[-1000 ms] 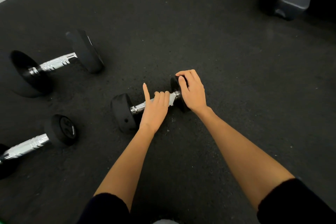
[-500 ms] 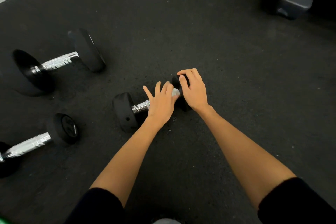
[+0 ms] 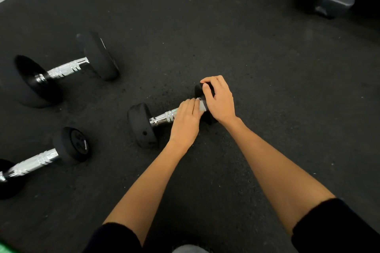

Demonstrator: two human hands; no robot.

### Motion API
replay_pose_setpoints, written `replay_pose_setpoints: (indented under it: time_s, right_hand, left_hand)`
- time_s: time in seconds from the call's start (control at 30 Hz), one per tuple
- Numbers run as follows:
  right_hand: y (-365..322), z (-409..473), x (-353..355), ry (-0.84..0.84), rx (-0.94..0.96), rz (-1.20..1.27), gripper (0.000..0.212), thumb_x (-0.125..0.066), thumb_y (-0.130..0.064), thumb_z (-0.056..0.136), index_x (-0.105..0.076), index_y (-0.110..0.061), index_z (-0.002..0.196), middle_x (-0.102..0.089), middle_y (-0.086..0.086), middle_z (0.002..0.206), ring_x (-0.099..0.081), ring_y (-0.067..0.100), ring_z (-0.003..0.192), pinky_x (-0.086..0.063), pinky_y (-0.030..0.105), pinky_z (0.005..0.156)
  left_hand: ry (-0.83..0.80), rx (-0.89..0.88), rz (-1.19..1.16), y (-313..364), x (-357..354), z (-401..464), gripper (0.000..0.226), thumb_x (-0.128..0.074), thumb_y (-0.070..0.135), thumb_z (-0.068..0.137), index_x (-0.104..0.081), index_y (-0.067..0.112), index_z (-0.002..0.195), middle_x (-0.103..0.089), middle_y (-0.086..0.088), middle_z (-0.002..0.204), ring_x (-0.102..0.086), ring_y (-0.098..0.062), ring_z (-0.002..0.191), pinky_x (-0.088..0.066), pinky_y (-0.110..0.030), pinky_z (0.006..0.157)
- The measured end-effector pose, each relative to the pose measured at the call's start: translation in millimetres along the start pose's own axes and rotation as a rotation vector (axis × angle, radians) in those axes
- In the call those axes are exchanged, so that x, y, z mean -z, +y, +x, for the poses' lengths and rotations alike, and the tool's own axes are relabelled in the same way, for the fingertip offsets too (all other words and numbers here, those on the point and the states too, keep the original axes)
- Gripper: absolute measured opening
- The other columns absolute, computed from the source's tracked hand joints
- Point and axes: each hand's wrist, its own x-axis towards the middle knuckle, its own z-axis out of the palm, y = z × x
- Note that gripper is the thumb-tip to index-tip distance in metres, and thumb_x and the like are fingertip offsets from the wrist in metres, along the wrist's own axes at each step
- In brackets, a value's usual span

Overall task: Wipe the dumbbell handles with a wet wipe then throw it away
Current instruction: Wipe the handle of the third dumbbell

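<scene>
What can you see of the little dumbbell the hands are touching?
The small dumbbell lies on its side on the dark speckled floor. It has two black, rubbery-looking round ends and a shiny ridged metal handle. The left hand covers the handle's right part, pressing a white wipe onto it. The right hand grips the far black end. Only the handle's left part shows.

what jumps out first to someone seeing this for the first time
Mid-frame, two bare hands work a small dumbbell on the dark floor: the left hand presses a pale wet wipe around the chrome handle while the right hand grips the far end weight. Two more dumbbells lie left, a big one and a smaller one.
</scene>
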Motion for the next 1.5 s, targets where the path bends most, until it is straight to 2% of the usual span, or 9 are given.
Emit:
replay_pose_setpoints:
  time_s: [0.13,0.27,0.4,0.63,0.8,1.07,1.23,1.4,1.5]
  right_hand:
    - [-0.6,0.2,0.2,-0.005,-0.001,0.001,0.021,-0.043,-0.027,0.096,-0.061,-0.02,0.105,-0.056,-0.005,0.108,-0.054,0.009,0.1,-0.048,0.029,0.08]
    - [-1.1,-1.1,1.0,-0.016,-0.013,-0.003,0.021,-0.042,-0.026,0.097,-0.06,-0.02,0.105,-0.056,-0.004,0.109,-0.053,0.01,0.1,-0.049,0.032,0.081]
    - [-1.6,-0.9,2.0,-0.023,-0.019,-0.017,0.022,-0.041,-0.027,0.097,-0.06,-0.02,0.106,-0.055,-0.004,0.109,-0.053,0.009,0.1,-0.049,0.031,0.081]
    - [-3.2,-1.0,-0.6,-0.006,-0.018,-0.054,0.023,-0.041,-0.029,0.097,-0.061,-0.02,0.104,-0.058,-0.005,0.107,-0.055,0.01,0.098,-0.049,0.039,0.085]
    - [-9.6,-2.5,1.7,-0.015,-0.022,-0.147,0.026,-0.038,-0.033,0.098,-0.061,-0.023,0.103,-0.058,-0.007,0.107,-0.055,0.009,0.099,-0.04,0.037,0.093]
    - [-14.7,-2.6,0.1,-0.019,-0.033,-0.294,0.025,-0.037,-0.032,0.099,-0.061,-0.023,0.103,-0.059,-0.008,0.106,-0.05,0.012,0.106,-0.028,0.036,0.095]
    - [-19.3,-2.8,-0.1,-0.04,0.016,-0.391,0.029,-0.036,-0.031,0.101,-0.062,-0.019,0.107,-0.062,-0.005,0.108,-0.051,0.015,0.11,-0.031,0.039,0.097]
    - [-20.5,-5.7,1.2,-0.046,0.06,-0.406,0.032,-0.036,-0.029,0.101,-0.063,-0.017,0.115,-0.064,-0.003,0.113,-0.054,0.015,0.112,-0.034,0.038,0.1]
    - [-19.9,-6.4,0.8,-0.053,0.066,-0.423,0.035,-0.037,-0.03,0.101,-0.062,-0.015,0.12,-0.064,-0.001,0.12,-0.054,0.015,0.117,-0.033,0.039,0.103]
  left_hand:
    - [-0.167,-0.019,0.089,2.9,11.2,14.2,0.045,-0.018,0.02,0.096,-0.058,0.005,0.11,-0.064,-0.011,0.103,-0.058,-0.025,0.093,-0.042,-0.039,0.094]
    - [-0.278,0.098,0.026,-11.7,15.6,29.5,0.033,-0.026,0.019,0.1,-0.057,0.009,0.106,-0.064,-0.009,0.103,-0.059,-0.026,0.093,-0.041,-0.038,0.088]
    - [-0.355,0.109,0.104,-19.4,16.2,27.3,0.031,-0.027,0.02,0.1,-0.055,0.013,0.109,-0.062,-0.005,0.107,-0.058,-0.024,0.1,-0.029,-0.046,0.107]
    - [-0.265,0.163,0.205,-17.9,23.3,7.7,0.026,-0.031,0.023,0.1,-0.056,0.016,0.103,-0.058,0.003,0.085,-0.058,-0.017,0.086,-0.003,-0.055,0.117]
    - [-0.16,0.156,0.152,-17.7,16.0,-8.7,0.041,-0.045,0.02,0.097,-0.044,0.014,0.138,-0.057,-0.002,0.13,-0.052,-0.018,0.123,-0.003,-0.052,0.118]
    - [-0.272,0.044,0.284,-19.1,28.0,-28.8,0.066,-0.049,0.002,0.091,-0.018,0.011,0.149,-0.026,-0.008,0.153,-0.026,-0.025,0.142,0.009,-0.052,0.117]
    - [-0.157,0.13,0.351,-19.1,36.2,-23.3,0.05,-0.062,0.017,0.088,-0.048,0.011,0.135,-0.062,-0.002,0.125,-0.058,-0.023,0.115,0.011,-0.058,0.114]
    - [-0.101,0.317,0.231,-18.0,36.5,-19.6,0.039,-0.043,0.029,0.098,-0.052,0.013,0.132,-0.069,0.002,0.11,-0.058,-0.022,0.116,0.009,-0.058,0.114]
    - [-0.099,0.338,0.162,-15.0,34.5,-16.5,0.036,-0.05,0.022,0.095,-0.055,0.012,0.129,-0.069,0.002,0.106,-0.06,-0.018,0.109,0.002,-0.057,0.117]
